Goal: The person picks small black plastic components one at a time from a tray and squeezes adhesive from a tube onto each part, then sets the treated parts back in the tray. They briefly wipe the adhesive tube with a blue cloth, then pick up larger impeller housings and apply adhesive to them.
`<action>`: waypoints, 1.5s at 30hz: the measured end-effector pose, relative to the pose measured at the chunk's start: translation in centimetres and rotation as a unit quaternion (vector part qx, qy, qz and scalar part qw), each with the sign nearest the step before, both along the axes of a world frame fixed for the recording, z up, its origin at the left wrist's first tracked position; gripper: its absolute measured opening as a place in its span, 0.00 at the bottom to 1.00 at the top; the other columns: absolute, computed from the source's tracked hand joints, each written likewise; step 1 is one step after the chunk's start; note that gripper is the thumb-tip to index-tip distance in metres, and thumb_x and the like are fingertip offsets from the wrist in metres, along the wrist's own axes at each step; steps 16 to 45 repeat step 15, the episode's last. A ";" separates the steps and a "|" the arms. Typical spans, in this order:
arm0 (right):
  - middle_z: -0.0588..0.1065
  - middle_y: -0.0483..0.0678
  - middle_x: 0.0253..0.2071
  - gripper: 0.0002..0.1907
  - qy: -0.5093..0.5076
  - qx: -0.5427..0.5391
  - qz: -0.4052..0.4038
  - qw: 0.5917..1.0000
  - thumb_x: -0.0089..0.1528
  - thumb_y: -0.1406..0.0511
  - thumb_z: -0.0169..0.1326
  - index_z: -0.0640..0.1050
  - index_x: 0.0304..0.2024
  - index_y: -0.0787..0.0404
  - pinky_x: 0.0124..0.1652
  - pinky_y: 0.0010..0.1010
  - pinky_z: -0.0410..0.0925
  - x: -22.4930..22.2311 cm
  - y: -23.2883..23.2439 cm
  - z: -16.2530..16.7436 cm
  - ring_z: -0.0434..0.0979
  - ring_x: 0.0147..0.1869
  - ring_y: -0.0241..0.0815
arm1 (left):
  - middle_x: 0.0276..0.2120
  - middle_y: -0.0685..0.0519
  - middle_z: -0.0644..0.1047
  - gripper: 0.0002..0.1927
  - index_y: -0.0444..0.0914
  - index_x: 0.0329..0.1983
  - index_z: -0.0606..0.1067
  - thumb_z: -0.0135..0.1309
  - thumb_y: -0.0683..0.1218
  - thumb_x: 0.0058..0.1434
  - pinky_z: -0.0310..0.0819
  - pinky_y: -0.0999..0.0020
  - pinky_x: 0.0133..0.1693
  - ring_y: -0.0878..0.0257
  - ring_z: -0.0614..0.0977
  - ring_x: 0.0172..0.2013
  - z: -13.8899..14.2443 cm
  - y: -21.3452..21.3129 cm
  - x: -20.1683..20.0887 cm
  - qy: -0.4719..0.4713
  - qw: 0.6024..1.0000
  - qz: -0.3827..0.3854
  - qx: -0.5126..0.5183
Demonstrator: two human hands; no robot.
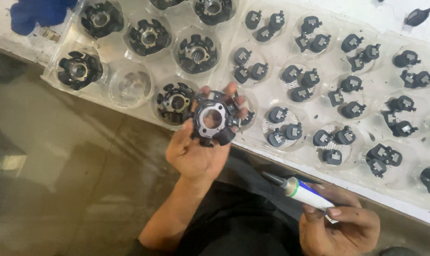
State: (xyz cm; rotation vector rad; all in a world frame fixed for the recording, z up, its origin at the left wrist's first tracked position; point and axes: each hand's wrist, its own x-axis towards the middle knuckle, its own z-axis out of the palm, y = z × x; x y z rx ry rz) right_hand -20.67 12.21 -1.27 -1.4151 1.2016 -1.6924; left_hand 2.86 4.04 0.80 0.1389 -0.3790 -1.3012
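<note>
We hold the black stator ring (212, 118) clamped in our left hand (196, 151) above the worktop's (281, 156) near edge, up-left of the adhesive tube (304, 191) our right hand (340, 227) grips, nozzle pointing toward it.

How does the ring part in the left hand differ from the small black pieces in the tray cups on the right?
The ring part is one large round piece with an open centre and a pale metal face, held up in the left hand. The small black pieces are far smaller, blocky, without a centre hole, and lie mostly three to a cup in the clear tray. Both are mainly black with pale metal patches.
</note>
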 end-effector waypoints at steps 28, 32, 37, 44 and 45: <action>0.76 0.51 0.42 0.23 0.185 -0.147 0.038 0.971 0.51 0.75 0.65 0.66 0.39 0.53 0.45 0.40 0.82 -0.9 -1.3 0.3 0.82 0.48 0.47 | 0.58 0.32 0.75 0.25 0.28 0.58 0.72 0.49 0.58 0.81 0.67 0.63 0.64 0.55 0.75 0.58 1.5 3.7 -4.1 -0.262 0.963 0.049 -0.038; 0.76 0.51 0.42 0.23 0.185 -0.147 0.038 0.971 0.51 0.75 0.65 0.66 0.39 0.53 0.45 0.40 0.82 -0.9 -1.3 0.3 0.82 0.48 0.47 | 0.58 0.32 0.75 0.25 0.28 0.58 0.72 0.49 0.58 0.81 0.67 0.63 0.64 0.55 0.75 0.58 1.5 3.7 -4.1 -0.262 0.963 0.049 -0.038; 0.76 0.51 0.42 0.23 0.185 -0.147 0.038 0.971 0.51 0.75 0.65 0.66 0.39 0.53 0.45 0.40 0.82 -0.9 -1.3 0.3 0.82 0.48 0.47 | 0.58 0.32 0.75 0.25 0.28 0.58 0.72 0.49 0.58 0.81 0.67 0.63 0.64 0.55 0.75 0.58 1.5 3.7 -4.1 -0.262 0.963 0.049 -0.038; 0.76 0.51 0.42 0.23 0.185 -0.147 0.038 0.971 0.51 0.75 0.65 0.66 0.39 0.53 0.45 0.40 0.82 -0.9 -1.3 0.3 0.82 0.48 0.47 | 0.58 0.32 0.75 0.25 0.28 0.58 0.72 0.49 0.58 0.81 0.67 0.63 0.64 0.55 0.75 0.58 1.5 3.7 -4.1 -0.262 0.963 0.049 -0.038; 0.76 0.51 0.42 0.23 0.185 -0.147 0.038 0.971 0.51 0.75 0.65 0.66 0.39 0.53 0.45 0.40 0.82 -0.9 -1.3 0.3 0.82 0.48 0.47 | 0.58 0.32 0.75 0.25 0.28 0.58 0.72 0.49 0.58 0.81 0.67 0.63 0.64 0.55 0.75 0.58 1.5 3.7 -4.1 -0.262 0.963 0.049 -0.038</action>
